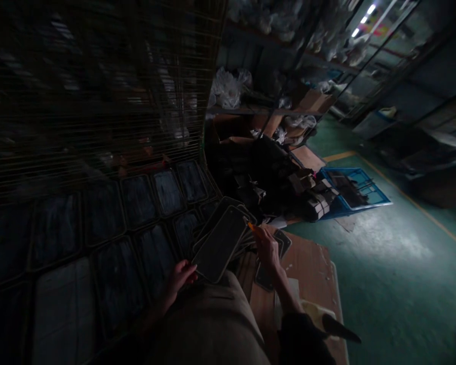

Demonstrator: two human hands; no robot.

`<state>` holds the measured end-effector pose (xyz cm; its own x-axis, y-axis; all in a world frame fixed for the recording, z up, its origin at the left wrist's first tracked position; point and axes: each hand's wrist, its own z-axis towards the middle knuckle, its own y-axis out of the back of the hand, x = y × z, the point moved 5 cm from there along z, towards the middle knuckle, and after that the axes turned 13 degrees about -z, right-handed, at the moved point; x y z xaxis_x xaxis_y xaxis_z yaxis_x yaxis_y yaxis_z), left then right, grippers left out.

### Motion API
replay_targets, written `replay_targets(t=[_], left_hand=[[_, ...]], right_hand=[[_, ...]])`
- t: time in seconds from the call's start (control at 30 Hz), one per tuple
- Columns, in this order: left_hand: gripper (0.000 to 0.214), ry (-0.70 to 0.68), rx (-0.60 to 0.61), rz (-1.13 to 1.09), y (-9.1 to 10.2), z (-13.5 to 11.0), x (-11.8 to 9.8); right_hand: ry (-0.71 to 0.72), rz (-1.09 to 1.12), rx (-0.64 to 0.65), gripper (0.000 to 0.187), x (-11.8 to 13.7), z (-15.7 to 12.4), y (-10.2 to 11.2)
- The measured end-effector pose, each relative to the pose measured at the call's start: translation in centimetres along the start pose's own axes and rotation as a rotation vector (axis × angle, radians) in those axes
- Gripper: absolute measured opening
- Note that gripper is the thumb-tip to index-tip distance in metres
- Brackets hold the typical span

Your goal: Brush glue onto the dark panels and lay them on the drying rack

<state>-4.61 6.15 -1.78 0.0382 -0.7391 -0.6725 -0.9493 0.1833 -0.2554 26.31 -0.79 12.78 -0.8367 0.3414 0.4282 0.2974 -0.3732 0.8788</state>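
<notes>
Your left hand point(184, 274) pinches the lower-left edge of a dark grey, rounded rectangular panel point(221, 246), which lies over similar panels just beyond your lap. Your right hand point(267, 247) closes around a slim orange tool point(250, 226), its tip near the panel's upper-right edge, contact unclear.

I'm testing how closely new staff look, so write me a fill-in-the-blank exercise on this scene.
The right hand holds a slim tool coloured ____.
The left hand holds a dark panel whose corners are ____, not sharp.
The crate on the floor is coloured ____.
The floor is coloured ____.

Missing words: orange; rounded; blue; green.
</notes>
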Motion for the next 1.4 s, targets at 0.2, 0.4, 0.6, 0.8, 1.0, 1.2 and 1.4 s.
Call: replay_targets(t=[0.2, 0.4, 0.6, 0.8, 1.0, 1.2, 1.4], left_hand=[[0.051, 0.045, 0.031, -0.044, -0.4, -0.3, 0.9], [0.05, 0.054, 0.03, -0.039, -0.5, -0.6, 0.8], [0.05, 0.06, 0.024, -0.046, -0.1, -0.1, 1.4], [0.048, 0.07, -0.027, -0.064, 0.1, 0.0, 1.4], [0.047, 0.066, -0.019, -0.058, -0.3, -0.8, 0.9], [0.047, 0.007, -0.036, -0.096, -0.4, -1.4, 0.6], [0.05, 0.019, -0.049, -0.115, -0.5, -1.2, 0.7]], right_hand=[[0.059, -0.257, 0.12, 0.03, 0.8, 2.3, -1.1], [0.09, -0.331, 0.272, 0.028, 2.2, -0.1, -2.4], [0.209, -0.16, 0.437, 0.026, 6.1, -8.1, -2.9], [0.162, 0.265, 0.537, 0.025, 7.5, -10.4, -2.6], [0.093, 0.125, 0.263, 0.03, 2.0, -2.8, -2.1], [0.131, -0.121, 0.087, 0.033, 1.3, 3.8, -1.9], [0.198, -0.296, 0.231, 0.031, 4.7, 4.2, -4.9]])
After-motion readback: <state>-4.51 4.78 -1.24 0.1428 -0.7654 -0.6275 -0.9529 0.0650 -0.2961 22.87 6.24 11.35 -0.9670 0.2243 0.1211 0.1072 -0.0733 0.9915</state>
